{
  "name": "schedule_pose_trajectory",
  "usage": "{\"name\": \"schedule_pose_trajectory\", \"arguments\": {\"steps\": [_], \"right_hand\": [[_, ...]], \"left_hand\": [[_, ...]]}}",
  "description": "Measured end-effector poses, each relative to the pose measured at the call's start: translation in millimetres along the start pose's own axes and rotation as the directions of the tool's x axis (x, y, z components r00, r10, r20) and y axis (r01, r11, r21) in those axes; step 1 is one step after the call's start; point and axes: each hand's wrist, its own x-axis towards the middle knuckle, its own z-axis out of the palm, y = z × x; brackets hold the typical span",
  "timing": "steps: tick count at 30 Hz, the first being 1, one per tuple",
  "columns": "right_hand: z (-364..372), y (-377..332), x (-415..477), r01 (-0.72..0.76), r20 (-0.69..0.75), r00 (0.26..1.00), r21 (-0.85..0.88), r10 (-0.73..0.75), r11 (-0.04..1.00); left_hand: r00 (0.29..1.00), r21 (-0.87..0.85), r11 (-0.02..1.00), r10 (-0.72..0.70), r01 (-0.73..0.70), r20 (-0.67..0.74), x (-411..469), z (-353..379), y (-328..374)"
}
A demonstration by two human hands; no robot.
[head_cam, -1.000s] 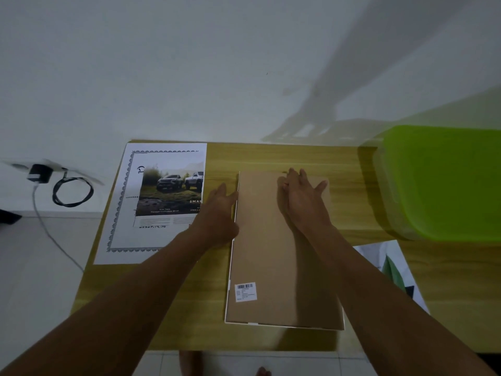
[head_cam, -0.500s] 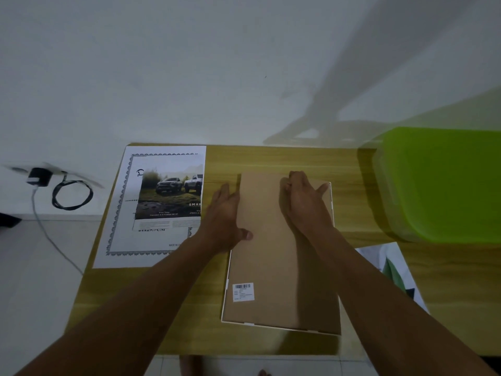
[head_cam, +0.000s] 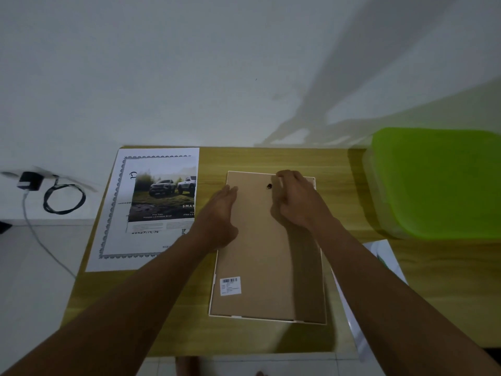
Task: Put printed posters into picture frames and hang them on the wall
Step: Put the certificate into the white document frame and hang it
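Likely step: opening the picture frame [head_cam: 257, 267], lying back-up on the surface [head_cam: 271, 161].
The left grip [head_cam: 219, 215], fingers straight, steadies the frame's left edge; the right grip [head_cam: 295, 202] curls at its far edge beside a small dark fitting [head_cam: 269, 186], blurred, so its hold cannot be told. Keep the frame pinned flat. The poster [head_cam: 162, 196] lies just left of it.

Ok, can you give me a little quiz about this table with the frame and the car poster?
1. True or false: the picture frame lies back side up on the table.
2. The car poster lies on which side of the frame? A left, B right.
3. Fill in: the tub at the table's right end is ____.
Key: 1 true; 2 A; 3 green.
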Motion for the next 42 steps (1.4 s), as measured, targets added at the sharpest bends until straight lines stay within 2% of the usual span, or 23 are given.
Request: {"name": "schedule_pose_trajectory", "arguments": {"steps": [3, 6, 10, 12, 16, 22, 28, 37, 42], "right_hand": [[-2.8, 14.2, -2.4, -0.077, -0.037, 0.997, -0.131, 0.073, 0.988], [-5.5, 22.7, -4.4, -0.234, -0.050, 0.972, -0.194, 0.229, 0.953], [-6.2, 29.9, -5.8, -0.360, -0.036, 0.933, -0.107, 0.358, 0.927], [-5.2, 32.4, -4.5, -0.385, -0.032, 0.923, -0.062, 0.384, 0.921], [-6.0, 33.6, 1.8, -0.420, -0.036, 0.907, -0.006, 0.419, 0.908], [-7.5, 33.4, 7.1, -0.443, -0.033, 0.895, 0.057, 0.445, 0.895], [-11.8, 34.9, 9.7, -0.443, -0.038, 0.893, 0.111, 0.449, 0.890], [-23.0, 37.6, 10.5, -0.403, -0.048, 0.913, 0.064, 0.406, 0.913], [-30.8, 35.2, 15.2, -0.451, -0.003, 0.891, 0.117, 0.455, 0.885]], "left_hand": [[0.998, 0.044, 0.999, -0.028, 0.026, 0.050, -0.6, -7.9, 1.3], [0.993, 0.087, 0.993, -0.090, 0.083, 0.082, 1.3, -8.0, 2.8], [0.992, 0.195, 0.975, -0.116, 0.104, 0.049, 7.0, -8.6, -1.5], [0.989, 0.193, 0.974, -0.134, 0.120, 0.062, 9.6, -9.5, -1.0], [0.988, 0.087, 0.986, -0.145, 0.140, 0.052, 10.8, -8.2, 1.5], [0.987, 0.019, 0.988, -0.156, 0.155, 0.044, 13.7, -6.7, 0.8], [0.984, 0.037, 0.984, -0.175, 0.173, 0.038, 12.8, -7.8, 1.9], [0.980, 0.058, 0.980, -0.191, 0.188, 0.054, 12.0, -7.7, 2.3], [0.976, 0.070, 0.977, -0.204, 0.199, 0.071, 12.2, -7.9, 1.8]]}}
